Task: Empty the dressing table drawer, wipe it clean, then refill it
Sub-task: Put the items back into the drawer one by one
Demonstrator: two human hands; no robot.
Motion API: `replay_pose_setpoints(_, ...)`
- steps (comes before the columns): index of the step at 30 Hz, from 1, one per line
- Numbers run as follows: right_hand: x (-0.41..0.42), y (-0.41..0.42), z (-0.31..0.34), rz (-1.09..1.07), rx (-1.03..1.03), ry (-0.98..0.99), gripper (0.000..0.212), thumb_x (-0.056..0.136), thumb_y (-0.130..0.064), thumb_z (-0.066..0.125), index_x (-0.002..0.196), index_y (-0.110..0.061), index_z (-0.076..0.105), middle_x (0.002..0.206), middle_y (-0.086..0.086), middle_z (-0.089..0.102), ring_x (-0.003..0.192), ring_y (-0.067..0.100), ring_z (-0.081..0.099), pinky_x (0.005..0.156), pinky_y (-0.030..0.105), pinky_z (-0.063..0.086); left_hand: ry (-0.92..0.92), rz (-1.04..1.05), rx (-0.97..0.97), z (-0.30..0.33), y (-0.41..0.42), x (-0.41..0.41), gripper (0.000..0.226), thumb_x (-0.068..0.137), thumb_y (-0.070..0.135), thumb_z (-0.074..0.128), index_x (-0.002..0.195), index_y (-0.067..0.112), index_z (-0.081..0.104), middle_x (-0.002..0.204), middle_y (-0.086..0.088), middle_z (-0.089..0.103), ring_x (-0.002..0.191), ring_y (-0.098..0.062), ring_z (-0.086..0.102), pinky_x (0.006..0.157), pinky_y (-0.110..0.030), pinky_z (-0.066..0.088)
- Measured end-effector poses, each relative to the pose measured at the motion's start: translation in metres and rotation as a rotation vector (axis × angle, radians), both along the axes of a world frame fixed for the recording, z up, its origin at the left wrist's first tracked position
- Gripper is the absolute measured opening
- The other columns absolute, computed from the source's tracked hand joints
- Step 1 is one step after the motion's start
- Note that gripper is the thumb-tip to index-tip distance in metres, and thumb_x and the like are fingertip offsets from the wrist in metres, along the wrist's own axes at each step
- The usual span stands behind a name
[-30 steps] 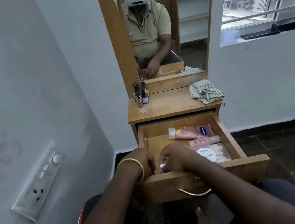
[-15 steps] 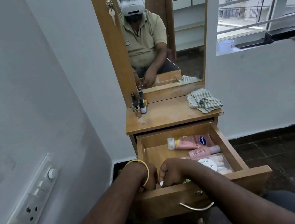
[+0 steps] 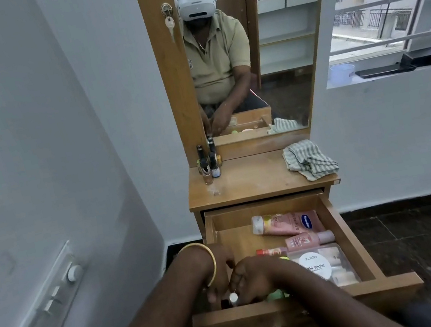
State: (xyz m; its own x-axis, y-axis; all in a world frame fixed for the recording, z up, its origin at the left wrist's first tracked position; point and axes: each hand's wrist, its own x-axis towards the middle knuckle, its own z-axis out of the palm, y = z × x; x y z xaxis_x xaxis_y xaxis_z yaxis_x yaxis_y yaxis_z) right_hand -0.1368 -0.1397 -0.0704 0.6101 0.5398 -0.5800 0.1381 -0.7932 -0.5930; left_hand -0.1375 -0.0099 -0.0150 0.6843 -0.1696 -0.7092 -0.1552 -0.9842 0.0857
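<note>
1. We see the drawer [image 3: 346, 241] pulled out under the tabletop [image 3: 258, 181].
2. Left hand [image 3: 218, 269] and right hand [image 3: 253, 279] sit together at the drawer's front-left corner, fingers curled around small bottles [image 3: 233, 298].
3. Exact grip: can't tell.
4. Pink tubes [image 3: 285, 223] lie at the drawer's back.

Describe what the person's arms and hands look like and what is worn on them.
Both forearms are bare, with no sleeves in the direct view. The left hand has a thin gold bangle round its wrist. The right hand shows no ring, watch or bracelet. No gloves on either. In the mirror the reflection wears a short-sleeved khaki polo shirt.
</note>
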Motion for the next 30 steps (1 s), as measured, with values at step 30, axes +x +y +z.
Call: replay_pose_setpoints(30,0.173,0.020,0.052,-0.375,0.172,-1.109,0.026,0.089,-0.028,0.066,0.114,-0.026,0.066,0.106,0.000,0.067,0.092,0.025,0.062,0.070,0.034,0.050,-1.112,0.267,-0.270,0.006,0.032,0.133,0.032,0.094,0.044,0.056,0.115,0.022,0.062,0.103,-0.005,0.070,0.095,-0.025,0.062,0.071,-0.031,0.045)
